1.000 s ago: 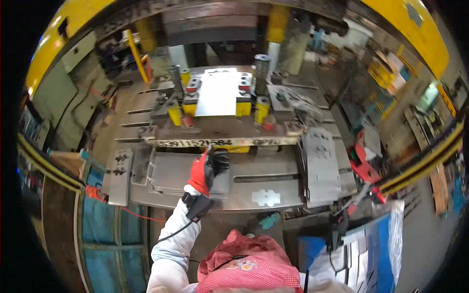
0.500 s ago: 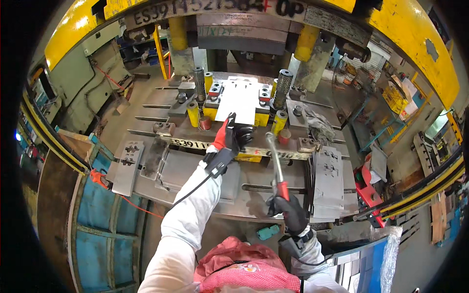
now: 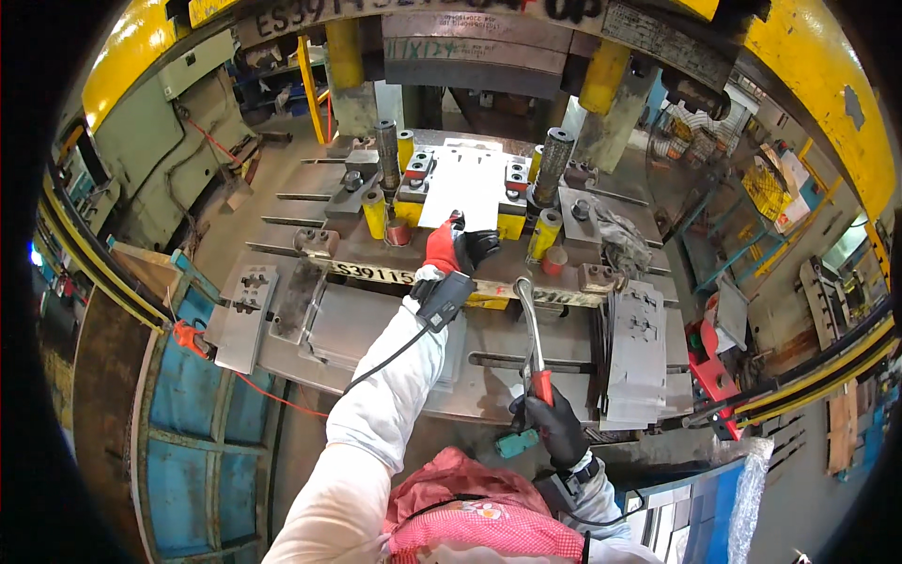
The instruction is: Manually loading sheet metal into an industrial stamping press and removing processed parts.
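A flat, bright metal sheet (image 3: 462,188) lies on the lower die (image 3: 510,226) between the guide posts. My left hand (image 3: 460,249), in a red and black glove, is at the sheet's near edge, with the thumb over it and the other fingers curled beside it, partly hidden. In a black glove, my right hand (image 3: 556,428) is closed round the red handle of long metal tongs (image 3: 534,329). The tongs point away from me, over the front of the press bed, apart from the sheet.
Flat plates (image 3: 371,324) lie on the bed's left front; cut-out sheets (image 3: 636,357) are stacked at right. Another cut-out piece (image 3: 242,320) rests far left. Ridged guide posts (image 3: 554,164) flank the die. The upper die (image 3: 477,52) hangs above. A red box (image 3: 716,385) sits right.
The view has shifted slightly. My left hand has moved a little forward and right at the sheet's edge. The tongs have come slightly nearer to me, still in my right hand.
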The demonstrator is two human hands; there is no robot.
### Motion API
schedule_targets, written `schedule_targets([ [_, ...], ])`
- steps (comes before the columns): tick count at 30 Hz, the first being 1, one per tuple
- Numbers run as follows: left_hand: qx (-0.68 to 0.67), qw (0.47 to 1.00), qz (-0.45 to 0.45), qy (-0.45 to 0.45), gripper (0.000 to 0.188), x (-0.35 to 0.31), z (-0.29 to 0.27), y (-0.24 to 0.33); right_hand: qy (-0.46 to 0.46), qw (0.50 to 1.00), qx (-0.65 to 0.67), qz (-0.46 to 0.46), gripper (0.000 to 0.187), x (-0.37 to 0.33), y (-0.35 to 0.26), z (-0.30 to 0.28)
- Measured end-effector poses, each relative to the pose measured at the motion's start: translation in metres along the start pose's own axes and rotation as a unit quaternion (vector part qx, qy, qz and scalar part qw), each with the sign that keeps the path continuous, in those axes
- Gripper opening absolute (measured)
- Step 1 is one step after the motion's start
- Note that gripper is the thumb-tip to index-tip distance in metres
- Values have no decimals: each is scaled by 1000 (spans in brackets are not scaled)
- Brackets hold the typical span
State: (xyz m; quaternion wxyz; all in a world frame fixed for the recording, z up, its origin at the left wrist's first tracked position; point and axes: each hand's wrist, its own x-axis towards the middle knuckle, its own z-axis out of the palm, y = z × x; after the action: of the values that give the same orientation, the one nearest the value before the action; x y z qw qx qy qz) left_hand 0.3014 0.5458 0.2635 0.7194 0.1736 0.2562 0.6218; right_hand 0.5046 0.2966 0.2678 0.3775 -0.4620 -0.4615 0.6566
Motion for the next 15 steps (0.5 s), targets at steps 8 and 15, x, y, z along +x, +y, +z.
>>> schedule_targets([
  [8,60,996,-53,-41,44,-21,7,15,-14,1000,19,2,25,5,-4,2],
  [15,299,931,209,-22,48,-98,-64,20,24,999,-8,-20,25,12,-4,12],
])
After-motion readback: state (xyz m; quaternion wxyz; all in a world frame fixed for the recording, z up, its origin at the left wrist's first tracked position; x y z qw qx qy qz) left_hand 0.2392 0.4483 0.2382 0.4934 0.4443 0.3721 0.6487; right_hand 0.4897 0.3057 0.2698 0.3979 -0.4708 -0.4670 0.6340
